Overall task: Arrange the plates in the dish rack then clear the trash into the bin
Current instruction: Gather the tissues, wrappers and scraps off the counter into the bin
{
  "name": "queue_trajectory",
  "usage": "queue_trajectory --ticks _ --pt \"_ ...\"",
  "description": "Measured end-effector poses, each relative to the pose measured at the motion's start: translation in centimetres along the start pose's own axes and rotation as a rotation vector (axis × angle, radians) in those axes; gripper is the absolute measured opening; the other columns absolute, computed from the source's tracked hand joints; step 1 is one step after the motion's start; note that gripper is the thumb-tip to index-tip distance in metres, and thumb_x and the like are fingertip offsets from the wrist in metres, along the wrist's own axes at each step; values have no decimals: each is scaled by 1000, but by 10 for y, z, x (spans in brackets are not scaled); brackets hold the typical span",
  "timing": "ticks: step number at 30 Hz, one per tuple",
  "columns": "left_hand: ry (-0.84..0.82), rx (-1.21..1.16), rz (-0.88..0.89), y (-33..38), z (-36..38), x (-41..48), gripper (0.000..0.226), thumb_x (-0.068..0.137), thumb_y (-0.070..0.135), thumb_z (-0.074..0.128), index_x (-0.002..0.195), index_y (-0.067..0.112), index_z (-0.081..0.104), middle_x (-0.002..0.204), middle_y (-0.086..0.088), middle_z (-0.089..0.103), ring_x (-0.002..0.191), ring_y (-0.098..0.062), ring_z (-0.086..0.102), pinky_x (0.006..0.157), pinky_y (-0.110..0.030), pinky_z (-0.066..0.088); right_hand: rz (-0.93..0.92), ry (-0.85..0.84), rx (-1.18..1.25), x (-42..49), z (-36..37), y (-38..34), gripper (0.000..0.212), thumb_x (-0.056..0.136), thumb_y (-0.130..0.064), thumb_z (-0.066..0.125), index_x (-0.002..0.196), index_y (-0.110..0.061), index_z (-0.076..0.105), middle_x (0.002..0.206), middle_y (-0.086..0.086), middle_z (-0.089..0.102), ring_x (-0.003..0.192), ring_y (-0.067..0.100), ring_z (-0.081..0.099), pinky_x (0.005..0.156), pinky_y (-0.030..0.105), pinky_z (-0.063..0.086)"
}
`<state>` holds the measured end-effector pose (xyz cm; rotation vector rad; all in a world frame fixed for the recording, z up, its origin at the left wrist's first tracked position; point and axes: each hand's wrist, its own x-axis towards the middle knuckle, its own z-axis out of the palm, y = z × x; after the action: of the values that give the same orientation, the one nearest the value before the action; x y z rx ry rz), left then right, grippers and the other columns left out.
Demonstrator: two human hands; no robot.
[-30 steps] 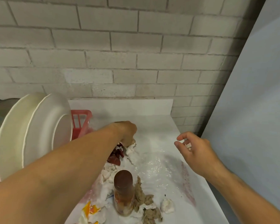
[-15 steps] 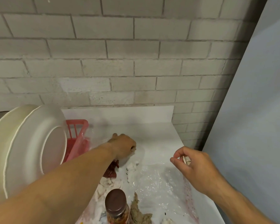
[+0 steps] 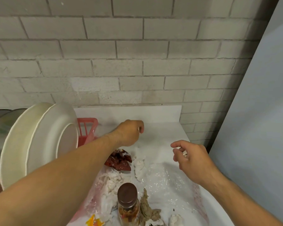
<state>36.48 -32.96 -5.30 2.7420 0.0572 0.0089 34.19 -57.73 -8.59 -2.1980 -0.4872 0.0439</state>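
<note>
Though crumpled, white tissue trash (image 3: 140, 167).

"What is the person wearing on the arms?"

"Nothing is showing there. Both arms are looking bare from the edge of the picture all the way to the hands. No sleeve is coming into view."

"And the left hand (image 3: 129, 132)?"

"It is looking bare too. No glove, no ring, no watch is showing on the wrist."

"And the right hand (image 3: 193, 160)?"

"It is bare as well. The fingers (image 3: 176, 145) are showing short nails, I think, but they are looking small and a bit blurry, so I am not sure."

"Any hair?"

"Thin little hairs are showing along both arms."
</note>
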Motion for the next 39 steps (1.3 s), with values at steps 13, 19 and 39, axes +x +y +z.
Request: queue_trajectory --ticks 13,19,39 --pt "-363 552 -162 -14 53 4 23 86 36 59 85 13 62 78 -2 60 67 -18 60 56 -28 46 -34 66 -130 -10 -10 21 15 96 -31 54 90 -35 67 78 -12 67 72 13 62 63 26 54" --pt "-175 437 -57 -1 29 -4 35 90 43 34 92 17 57 88 1 57 79 -20 56 67 -32 43 -29 81 -131 -6 -10 22 16 97 -32 53 90 -33 68 87 -11 70 80 13 65 70 31 57" --pt "-492 635 19 8 62 -25 58 76 54 69 118 15 60 102 0 62 82 -20 62 57 -29 45 -28 34 -115 -9 -10 9 15 93 -39 58 80 -47 61 82 -16 62 73 6 61 66 25 54"
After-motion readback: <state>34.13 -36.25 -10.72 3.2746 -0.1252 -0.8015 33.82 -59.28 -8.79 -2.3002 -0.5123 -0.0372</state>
